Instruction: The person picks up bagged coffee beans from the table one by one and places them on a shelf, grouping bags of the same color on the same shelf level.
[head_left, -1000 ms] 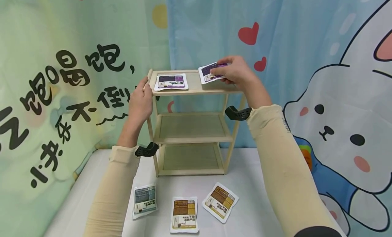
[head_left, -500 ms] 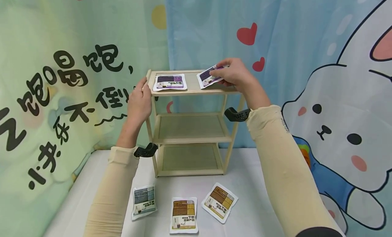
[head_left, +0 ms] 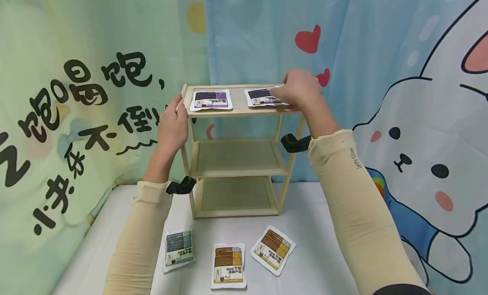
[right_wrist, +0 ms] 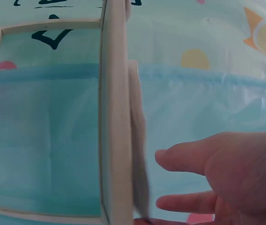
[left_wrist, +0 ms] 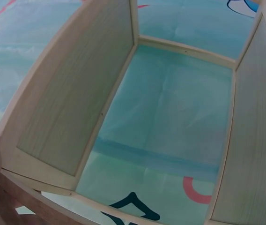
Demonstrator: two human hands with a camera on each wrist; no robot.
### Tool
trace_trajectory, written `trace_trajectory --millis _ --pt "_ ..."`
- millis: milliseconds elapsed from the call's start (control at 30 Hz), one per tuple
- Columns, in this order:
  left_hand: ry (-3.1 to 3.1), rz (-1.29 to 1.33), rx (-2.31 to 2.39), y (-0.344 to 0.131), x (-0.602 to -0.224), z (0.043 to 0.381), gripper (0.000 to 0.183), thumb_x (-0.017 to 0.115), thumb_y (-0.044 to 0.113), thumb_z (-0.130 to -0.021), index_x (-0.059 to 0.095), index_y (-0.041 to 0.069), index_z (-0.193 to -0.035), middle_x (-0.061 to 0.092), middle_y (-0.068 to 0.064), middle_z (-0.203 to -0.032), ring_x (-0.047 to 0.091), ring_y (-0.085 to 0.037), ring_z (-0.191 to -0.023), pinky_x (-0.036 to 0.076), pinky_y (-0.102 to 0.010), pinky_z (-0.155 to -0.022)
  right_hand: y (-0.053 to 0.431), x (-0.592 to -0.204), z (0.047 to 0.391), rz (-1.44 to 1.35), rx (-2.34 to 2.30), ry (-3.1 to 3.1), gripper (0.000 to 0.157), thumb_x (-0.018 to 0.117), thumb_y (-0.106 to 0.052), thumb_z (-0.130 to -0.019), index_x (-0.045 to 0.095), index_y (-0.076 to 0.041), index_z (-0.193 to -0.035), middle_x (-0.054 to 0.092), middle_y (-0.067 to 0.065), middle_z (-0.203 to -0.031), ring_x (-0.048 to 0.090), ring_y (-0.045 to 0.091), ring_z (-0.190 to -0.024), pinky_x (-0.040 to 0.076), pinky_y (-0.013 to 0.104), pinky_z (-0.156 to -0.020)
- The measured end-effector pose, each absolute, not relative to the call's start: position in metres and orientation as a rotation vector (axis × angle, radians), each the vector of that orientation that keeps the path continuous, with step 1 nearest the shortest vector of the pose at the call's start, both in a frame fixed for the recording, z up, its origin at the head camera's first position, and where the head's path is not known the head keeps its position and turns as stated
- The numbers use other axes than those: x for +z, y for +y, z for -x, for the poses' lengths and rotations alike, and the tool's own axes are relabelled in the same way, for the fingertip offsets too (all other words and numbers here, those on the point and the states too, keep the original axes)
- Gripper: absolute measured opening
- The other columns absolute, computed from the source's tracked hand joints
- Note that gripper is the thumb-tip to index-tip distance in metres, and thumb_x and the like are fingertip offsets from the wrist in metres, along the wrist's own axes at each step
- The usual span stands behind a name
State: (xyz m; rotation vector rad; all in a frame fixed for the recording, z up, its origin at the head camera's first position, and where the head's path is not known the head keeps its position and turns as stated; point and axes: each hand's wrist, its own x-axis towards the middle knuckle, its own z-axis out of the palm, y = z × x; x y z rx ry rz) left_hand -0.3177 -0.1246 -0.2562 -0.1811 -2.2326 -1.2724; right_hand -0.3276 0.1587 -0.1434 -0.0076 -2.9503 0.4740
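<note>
A purple-and-white pouch (head_left: 263, 97) lies flat on the right part of the wooden rack's top shelf (head_left: 238, 101). My right hand (head_left: 303, 88) is just over its right end. In the right wrist view, the thumb (right_wrist: 184, 157) and a finger of that hand stand apart from the pouch edge, with one lower fingertip close to or touching it. Another purple-and-white pouch (head_left: 211, 100) lies at the shelf's left end. My left hand (head_left: 173, 124) grips the rack (left_wrist: 39, 164) at its upper left edge; its fingers are partly hidden.
Below are two further shelves, a middle one (head_left: 238, 157) and a bottom one (head_left: 236, 195). On the white table in front lie a teal pouch (head_left: 179, 249), a brown pouch (head_left: 228, 267) and a tilted brown-and-yellow pouch (head_left: 273, 249). Printed curtains (head_left: 251, 40) hang behind.
The right pouch, earlier pinched and tilted in my right hand, now lies flat on the top shelf. The right fingers have let go. My left hand keeps its grip on the rack.
</note>
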Motion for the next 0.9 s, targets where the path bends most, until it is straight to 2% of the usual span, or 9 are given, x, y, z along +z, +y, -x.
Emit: trace_trajectory --millis 67,100,200,267,367,467,533,767,900 --pt "-2.233 0.184 -1.272 -0.125 -0.256 0.318 0.052 0.028 0.031 -0.104 0.038 0.009 -0.150 0.055 -0.019 -0.126 0.049 -0.030 -0.096 0.039 -0.042 -0.084 0.159 -0.141 0.324 0.025 0.410 -2.957 0.032 0.052 -0.036 -0.088 0.055 -0.007 -0.077 0.052 0.003 -0.063 0.055 0.022 -0.070 0.039 0.038 -0.067" --pt "-2.234 0.184 -1.276 -0.125 -0.256 0.318 0.052 0.028 0.031 -0.104 0.038 0.009 -0.150 0.056 -0.020 -0.121 0.048 -0.031 -0.092 0.039 -0.043 -0.082 0.160 -0.139 0.322 0.029 0.398 -2.960 0.032 0.052 -0.037 -0.087 0.052 -0.007 -0.074 0.047 0.001 -0.058 0.052 0.021 -0.066 0.039 0.037 -0.063" --pt "-2.240 0.182 -1.275 -0.125 -0.256 0.317 0.052 0.027 0.031 -0.104 0.038 0.010 -0.150 0.056 -0.020 -0.120 0.048 -0.031 -0.092 0.039 -0.042 -0.082 0.160 -0.137 0.317 0.037 0.377 -2.960 0.034 0.051 -0.037 -0.087 0.045 -0.009 -0.070 0.037 -0.001 -0.054 0.044 0.018 -0.060 0.035 0.035 -0.057" --pt "-2.245 0.179 -1.271 -0.125 -0.256 0.317 0.052 0.027 0.032 -0.104 0.037 0.011 -0.151 0.057 -0.019 -0.118 0.048 -0.030 -0.091 0.039 -0.042 -0.081 0.161 -0.137 0.314 0.030 0.397 -2.947 0.034 0.051 -0.039 -0.088 0.051 -0.007 -0.077 0.042 0.002 -0.062 0.044 0.020 -0.067 0.036 0.036 -0.059" --pt "-2.248 0.176 -1.274 -0.124 -0.255 0.317 0.053 0.026 0.033 -0.104 0.037 0.011 -0.151 0.058 -0.017 -0.106 0.047 -0.029 -0.081 0.039 -0.040 -0.076 0.162 -0.138 0.308 0.029 0.484 -2.915 0.041 0.050 -0.040 -0.090 0.062 -0.005 -0.108 0.060 0.010 -0.093 0.054 0.027 -0.088 0.045 0.042 -0.072" --pt "-2.245 0.177 -1.277 -0.123 -0.254 0.316 0.053 0.026 0.033 -0.104 0.037 0.011 -0.151 0.057 -0.016 -0.098 0.042 -0.028 -0.071 0.038 -0.039 -0.069 0.165 -0.140 0.301 0.015 0.595 -2.865 0.057 0.049 -0.043 -0.092 0.053 -0.007 -0.137 0.055 0.014 -0.129 0.051 0.033 -0.112 0.044 0.049 -0.088" --pt "-2.244 0.176 -1.270 -0.123 -0.253 0.316 0.053 0.025 0.034 -0.104 0.038 0.011 -0.151 0.059 -0.016 -0.106 0.044 -0.027 -0.075 0.039 -0.039 -0.072 0.167 -0.144 0.295 -0.001 0.655 -2.824 0.057 0.049 -0.044 -0.093 0.053 -0.007 -0.137 0.056 0.014 -0.130 0.052 0.032 -0.114 0.044 0.049 -0.090" --pt "-2.240 0.176 -1.280 -0.123 -0.250 0.316 0.053 0.025 0.033 -0.104 0.038 0.011 -0.150 0.059 -0.017 -0.112 0.047 -0.029 -0.081 0.040 -0.040 -0.075 0.176 -0.164 0.273 -0.101 0.778 -2.723 0.053 0.053 -0.042 -0.095 0.056 -0.004 -0.132 0.061 0.017 -0.122 0.053 0.032 -0.111 0.048 0.047 -0.084" --pt "-2.253 0.165 -1.294 -0.123 -0.252 0.315 0.053 0.025 0.033 -0.104 0.037 0.012 -0.151 0.053 -0.015 -0.133 0.049 -0.029 -0.092 0.039 -0.041 -0.081 0.182 -0.180 0.262 -0.152 0.805 -2.707 0.051 0.054 -0.042 -0.095 0.057 -0.004 -0.129 0.063 0.018 -0.117 0.056 0.033 -0.103 0.049 0.046 -0.078"
